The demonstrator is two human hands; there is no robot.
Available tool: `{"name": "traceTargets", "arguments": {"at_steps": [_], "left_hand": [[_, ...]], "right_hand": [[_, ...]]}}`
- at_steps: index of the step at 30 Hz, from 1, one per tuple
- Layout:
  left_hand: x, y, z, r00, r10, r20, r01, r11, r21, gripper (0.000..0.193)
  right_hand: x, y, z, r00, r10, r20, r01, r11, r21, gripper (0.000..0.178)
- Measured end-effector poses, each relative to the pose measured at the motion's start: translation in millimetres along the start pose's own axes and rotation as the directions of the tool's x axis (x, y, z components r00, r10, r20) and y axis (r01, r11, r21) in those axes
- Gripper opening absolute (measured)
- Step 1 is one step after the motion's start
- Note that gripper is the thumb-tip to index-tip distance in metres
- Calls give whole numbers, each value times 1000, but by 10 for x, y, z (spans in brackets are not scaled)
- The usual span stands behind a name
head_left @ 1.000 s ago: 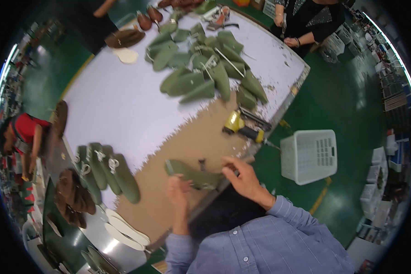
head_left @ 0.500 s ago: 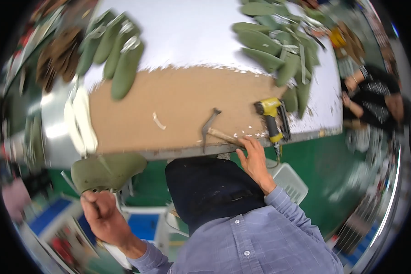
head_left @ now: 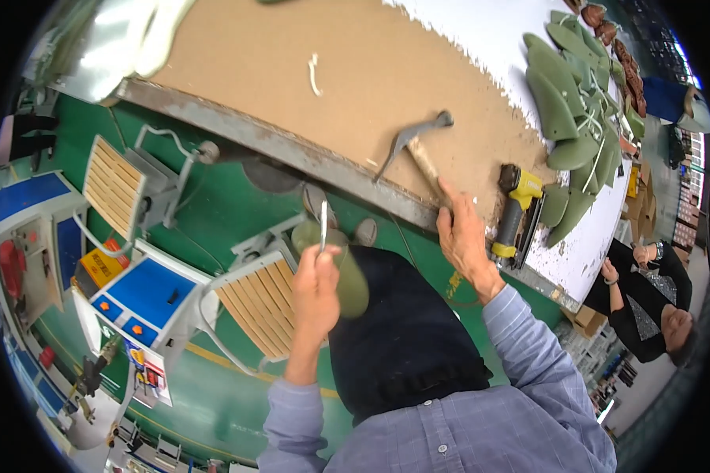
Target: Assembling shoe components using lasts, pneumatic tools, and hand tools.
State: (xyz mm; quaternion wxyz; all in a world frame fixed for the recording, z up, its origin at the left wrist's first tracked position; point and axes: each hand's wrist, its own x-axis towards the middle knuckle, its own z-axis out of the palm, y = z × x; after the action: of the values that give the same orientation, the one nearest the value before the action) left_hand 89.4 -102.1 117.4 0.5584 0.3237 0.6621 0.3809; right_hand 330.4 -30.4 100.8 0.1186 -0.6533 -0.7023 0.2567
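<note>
My left hand (head_left: 314,296) is closed around a slim, shiny metal piece (head_left: 323,223) that sticks up above the fingers. A green shoe last (head_left: 353,285) sits right behind that hand, over my dark apron (head_left: 402,331); whether the fingers also grip it is hidden. My right hand (head_left: 467,240) is at the table's near edge, its fingers closed on the end of a wooden handle. That handle belongs to a hammer (head_left: 424,162) with a dark, curved head, resting on the brown tabletop. Just right of this hand lies a yellow and black nail gun (head_left: 517,213).
Green shoe lasts (head_left: 580,118) are heaped at the table's right. A pale curled strip (head_left: 315,75) lies on the brown board (head_left: 244,55). Slatted wooden chairs (head_left: 256,303) and a blue-topped cart (head_left: 154,292) stand left. Another person (head_left: 647,284) works beyond the right corner.
My left hand and the shoe last have come inward from the far left to my apron. The view has turned, showing more floor. The right hand stays at the hammer's handle end.
</note>
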Motion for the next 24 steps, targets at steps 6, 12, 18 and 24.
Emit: {"name": "traceTargets", "arguments": {"at_steps": [6,12,18,24], "left_hand": [[397,-320,501,995,64,79,-65,998,5,30],[790,-357,404,981,5,193,52,956,-287,29],[840,-322,348,961,-68,266,151,940,-306,30],[843,-290,352,956,-143,255,217,933,-288,30]], "right_hand": [[20,114,89,991,-67,-117,84,985,148,44],[-11,200,75,984,-78,-163,114,968,224,43],[-242,154,-24,967,228,109,-252,833,492,42],[-241,-276,-152,948,-112,297,-32,898,440,47]]}}
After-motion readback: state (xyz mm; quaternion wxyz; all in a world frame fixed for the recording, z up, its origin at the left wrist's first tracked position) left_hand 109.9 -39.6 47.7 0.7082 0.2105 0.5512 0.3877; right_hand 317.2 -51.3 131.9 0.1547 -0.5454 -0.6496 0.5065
